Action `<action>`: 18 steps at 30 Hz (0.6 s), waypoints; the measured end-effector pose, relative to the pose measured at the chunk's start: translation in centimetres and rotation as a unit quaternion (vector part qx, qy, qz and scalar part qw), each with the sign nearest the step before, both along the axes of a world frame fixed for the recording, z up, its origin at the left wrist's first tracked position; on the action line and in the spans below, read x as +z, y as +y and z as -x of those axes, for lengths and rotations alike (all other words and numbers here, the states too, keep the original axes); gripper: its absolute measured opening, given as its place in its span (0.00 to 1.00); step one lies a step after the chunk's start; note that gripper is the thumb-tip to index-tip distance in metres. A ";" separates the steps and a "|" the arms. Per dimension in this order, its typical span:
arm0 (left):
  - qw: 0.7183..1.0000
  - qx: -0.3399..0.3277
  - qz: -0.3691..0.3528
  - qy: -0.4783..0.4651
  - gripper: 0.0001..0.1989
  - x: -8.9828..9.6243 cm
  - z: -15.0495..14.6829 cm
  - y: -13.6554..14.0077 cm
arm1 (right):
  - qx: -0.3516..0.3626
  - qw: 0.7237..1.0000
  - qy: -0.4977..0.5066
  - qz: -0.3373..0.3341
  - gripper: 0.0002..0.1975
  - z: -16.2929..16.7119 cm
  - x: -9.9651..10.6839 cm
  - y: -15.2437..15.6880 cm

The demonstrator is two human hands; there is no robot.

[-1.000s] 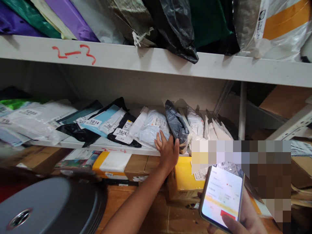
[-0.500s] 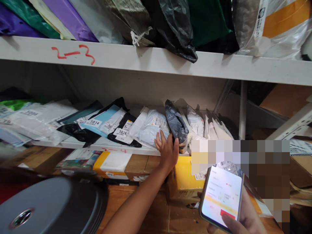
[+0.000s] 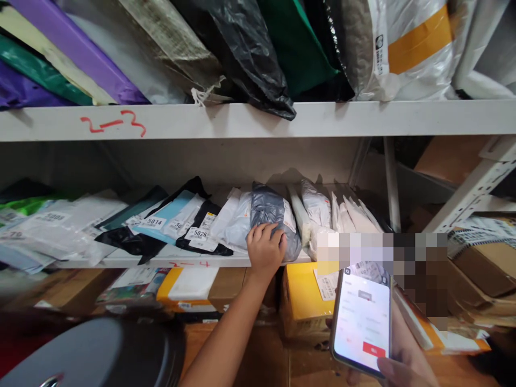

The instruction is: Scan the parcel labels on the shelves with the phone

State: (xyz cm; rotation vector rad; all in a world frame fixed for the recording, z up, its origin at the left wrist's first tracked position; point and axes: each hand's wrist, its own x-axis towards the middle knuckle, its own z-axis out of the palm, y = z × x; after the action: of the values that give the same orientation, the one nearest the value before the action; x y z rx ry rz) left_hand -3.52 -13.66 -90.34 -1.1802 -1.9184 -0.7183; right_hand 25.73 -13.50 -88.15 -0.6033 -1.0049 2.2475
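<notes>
Your left hand (image 3: 265, 252) lies over the grey bag (image 3: 268, 208) on the shelf (image 3: 149, 264), grip unclear, while your right hand (image 3: 407, 352) grips a lit phone (image 3: 360, 320).

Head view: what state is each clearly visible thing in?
Left hand: resting on grey plastic parcel
Right hand: holding smartphone
Smartphone: screen lit
Grey plastic parcel: wrinkled
Black parcel labelled 5026: lying label-up
Yellow carton: appears closed

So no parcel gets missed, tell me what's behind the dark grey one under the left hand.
Beyond the dark grey parcel, the shelf's back wall shows; at its left, part of a pale parcel. The pale parcel's remainder and anything directly behind the grey one are covered.
</notes>
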 end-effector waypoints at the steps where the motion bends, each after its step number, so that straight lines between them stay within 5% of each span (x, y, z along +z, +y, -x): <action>1: 1.000 0.010 0.012 -0.002 0.06 0.0 0.0 0.0 | 0.006 1.000 0.001 -0.007 0.66 0.0 -0.2 0.1; 6: 0.984 0.082 0.155 -0.018 0.22 1.6 -1.0 0.2 | 0.016 0.999 0.039 -0.014 0.58 1.2 -1.7 0.8; 12: 0.960 0.155 0.230 -0.029 0.22 3.3 -1.6 0.6 | 0.053 0.998 0.032 -0.016 0.44 5.1 -2.3 2.2; 18: 0.939 0.126 0.321 -0.010 0.19 4.3 -1.5 0.4 | 0.072 0.995 0.063 0.010 0.26 11.2 -1.1 4.5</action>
State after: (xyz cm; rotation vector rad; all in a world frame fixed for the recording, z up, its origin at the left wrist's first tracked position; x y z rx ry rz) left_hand -2.04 -13.26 -86.03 -1.2571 -2.3513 0.0564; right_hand 14.51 -8.97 -89.22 -0.4029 -0.9909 2.3920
